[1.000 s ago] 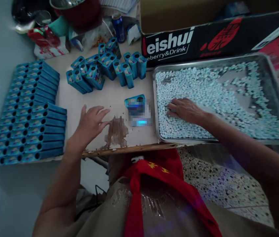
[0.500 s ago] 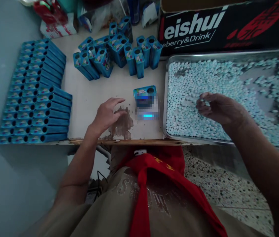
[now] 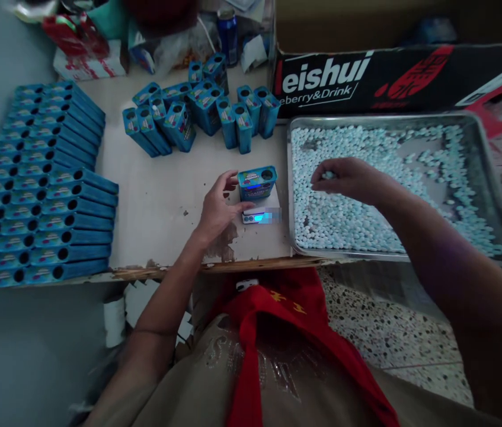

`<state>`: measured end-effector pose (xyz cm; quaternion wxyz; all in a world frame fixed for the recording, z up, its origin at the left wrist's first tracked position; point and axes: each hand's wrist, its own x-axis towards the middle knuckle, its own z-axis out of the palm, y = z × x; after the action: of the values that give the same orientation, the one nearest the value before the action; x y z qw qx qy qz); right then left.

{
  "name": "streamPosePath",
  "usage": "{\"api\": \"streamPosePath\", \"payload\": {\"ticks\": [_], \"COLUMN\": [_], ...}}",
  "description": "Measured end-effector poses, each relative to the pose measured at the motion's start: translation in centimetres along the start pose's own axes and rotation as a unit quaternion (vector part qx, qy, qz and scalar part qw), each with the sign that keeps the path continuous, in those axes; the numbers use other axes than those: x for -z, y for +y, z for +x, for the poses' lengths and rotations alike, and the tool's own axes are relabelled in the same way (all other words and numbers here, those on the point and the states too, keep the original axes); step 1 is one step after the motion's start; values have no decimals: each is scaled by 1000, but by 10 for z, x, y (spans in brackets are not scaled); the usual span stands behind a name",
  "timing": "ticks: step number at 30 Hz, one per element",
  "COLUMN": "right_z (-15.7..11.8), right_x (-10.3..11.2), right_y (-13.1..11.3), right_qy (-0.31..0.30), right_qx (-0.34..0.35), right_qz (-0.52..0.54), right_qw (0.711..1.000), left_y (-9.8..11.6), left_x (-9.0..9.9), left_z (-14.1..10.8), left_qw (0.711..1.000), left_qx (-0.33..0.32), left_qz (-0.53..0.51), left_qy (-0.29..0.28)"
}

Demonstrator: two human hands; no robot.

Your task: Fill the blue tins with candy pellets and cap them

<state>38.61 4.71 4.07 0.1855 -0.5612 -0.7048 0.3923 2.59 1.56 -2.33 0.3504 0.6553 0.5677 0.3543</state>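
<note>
Left hand point(image 3: 218, 207) curves, thumb and fingers apart, perhaps to steady the blue box point(image 3: 256, 185) standing just right of it on a scale point(image 3: 264, 209); right hand point(image 3: 352, 177) pinches candy point(image 3: 328, 175) above the tray point(image 3: 484, 169), probably kept beneath for short reaches.

Blue can point(image 3: 227, 38) near white scrap point(image 3: 253, 54); black lettered carton point(image 3: 366, 89) right; red-marked white box point(image 3: 88, 65) left; speckled floor point(image 3: 357, 302) below.

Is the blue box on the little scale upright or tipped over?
Upright: the blue box stands on the white scale, its top with the dark round hole facing up.
</note>
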Motion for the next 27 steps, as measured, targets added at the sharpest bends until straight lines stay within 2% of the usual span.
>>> {"api": "streamPosePath", "payload": {"ticks": [4,7,11,14,18,21,24,25,27], "right_z": [33,49,51,48,46,41,28,21,6], "right_x": [9,1,-17,-26,-29,-21,-8,-4,2], "right_y": [-64,-107,-134,-133,-122,-108,-81,-68,-37], "right_qy": [-75,-83,-93,-85,-16,47,138,167,215], "right_qx": [80,129,159,166,170,147,47,-8,-128], "right_qz": [-85,-155,-267,-296,-249,-192,-34,46,190], "right_qw": [990,976,946,937,953,969,989,985,949], "left_y": [-4,-12,-22,-27,-26,-21,-13,-9,2], "left_x": [8,27,45,49,50,55,60,60,59], "left_z": [-4,-14,-23,-23,-22,-24,-26,-25,-21], "left_qw": [1000,1000,1000,1000,999,999,998,996,994], "left_qx": [-1,10,-6,-21,-34,-40,-49,-57,-79], "left_qz": [-5,-16,-14,4,8,0,-5,-7,-5], "left_qy": [6,13,16,15,10,19,50,62,78]}}
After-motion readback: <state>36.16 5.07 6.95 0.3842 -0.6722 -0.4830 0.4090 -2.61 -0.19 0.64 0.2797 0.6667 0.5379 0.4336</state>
